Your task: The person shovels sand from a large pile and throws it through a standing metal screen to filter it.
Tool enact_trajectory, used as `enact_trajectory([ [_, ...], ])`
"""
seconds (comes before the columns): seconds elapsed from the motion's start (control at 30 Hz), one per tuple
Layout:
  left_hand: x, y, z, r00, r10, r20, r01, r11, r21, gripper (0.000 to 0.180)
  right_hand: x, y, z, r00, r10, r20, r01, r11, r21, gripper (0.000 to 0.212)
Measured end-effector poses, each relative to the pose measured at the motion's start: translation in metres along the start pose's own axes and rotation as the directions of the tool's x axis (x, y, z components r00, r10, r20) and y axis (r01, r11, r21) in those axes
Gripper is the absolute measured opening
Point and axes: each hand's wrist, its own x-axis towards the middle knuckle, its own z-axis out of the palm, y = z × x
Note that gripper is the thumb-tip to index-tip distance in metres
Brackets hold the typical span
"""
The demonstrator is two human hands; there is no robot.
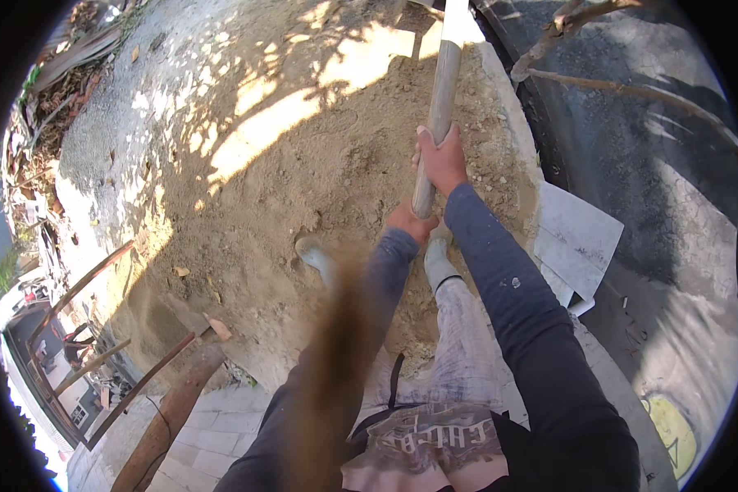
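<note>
A long, round wooden handle (444, 90) slants from between my hands up to the top edge of the head view. Its far end is washed out by bright light and cut off, so the tool's kind cannot be told. My right hand (443, 160) is wrapped around the shaft partway up. Lower down, near the butt end, my left hand (412, 223) grips it too. Loose sandy soil (344, 172) lies beneath the handle. My light grey boots (439, 266) stand in that soil, just beyond the left hand.
At right, a pale flat sheet (582, 234) lies beside the sand's edge, and a bare branch (631, 86) crosses the dark ground. Lower left hold a thick log (172, 418), thin poles (152, 373) and a broken brick piece (220, 330). A blurred brown strip (330, 385) hides part of my left arm.
</note>
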Motion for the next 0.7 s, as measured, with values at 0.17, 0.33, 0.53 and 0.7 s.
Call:
enact_trajectory([
  [0.17,-0.042,-0.141,0.068,0.891,-0.383,0.243,0.453,0.768,-0.452,0.029,-0.072,0.184,0.014,0.919,0.391,0.06,-0.343,0.864,-0.369,0.067],
  [0.33,-0.148,-0.203,0.117,0.691,-0.621,0.37,0.723,0.583,-0.37,0.018,-0.163,0.354,-0.002,0.841,0.541,0.016,-0.41,0.655,-0.634,0.061],
  [0.53,-0.106,-0.035,0.091,0.752,-0.503,0.426,0.654,0.495,-0.572,0.013,-0.099,0.188,-0.055,0.541,0.751,0.378,-0.803,0.595,-0.03,0.04],
  [0.7,-0.15,0.088,0.118,0.701,-0.568,0.431,0.713,0.535,-0.453,0.015,-0.125,0.105,-0.139,0.591,0.651,0.476,-0.804,0.525,0.28,0.036],
])
